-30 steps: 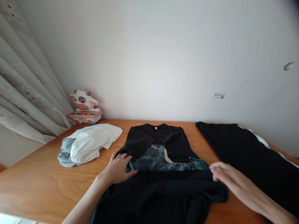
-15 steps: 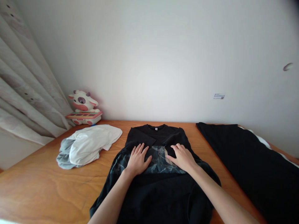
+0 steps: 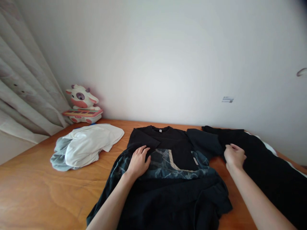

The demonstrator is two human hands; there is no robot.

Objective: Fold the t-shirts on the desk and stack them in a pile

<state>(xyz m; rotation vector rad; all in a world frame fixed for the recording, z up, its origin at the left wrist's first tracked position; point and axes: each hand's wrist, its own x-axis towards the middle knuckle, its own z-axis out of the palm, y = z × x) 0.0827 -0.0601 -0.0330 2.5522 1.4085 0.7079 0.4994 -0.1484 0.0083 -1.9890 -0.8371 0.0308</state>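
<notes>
A black T-shirt (image 3: 168, 137) lies in front of me, its collar toward the wall and a dark patterned panel with a beige strip across its middle. My left hand (image 3: 139, 162) rests on the shirt's left side, fingers stretched out and nothing held. Off to the shirt's right, my right hand (image 3: 234, 156) is closed at the end of the right sleeve (image 3: 206, 142), which it pulls outward over the table. The fingertips on the sleeve are partly hidden. On the left, the other sleeve (image 3: 145, 140) stays folded inward over the chest.
Black folded clothing (image 3: 261, 169) with a white edge lies on the right of the wooden table (image 3: 31, 182). White and grey clothing (image 3: 88, 145) is heaped on the left. A cow-shaped toy keyboard (image 3: 82, 105) stands behind it, beside a curtain (image 3: 24, 83) and the wall.
My right hand has moved from the shirt's middle out to the right, unfolding the right sleeve and baring the beige strip. My left hand stays on the shirt, and the view has shifted slightly.
</notes>
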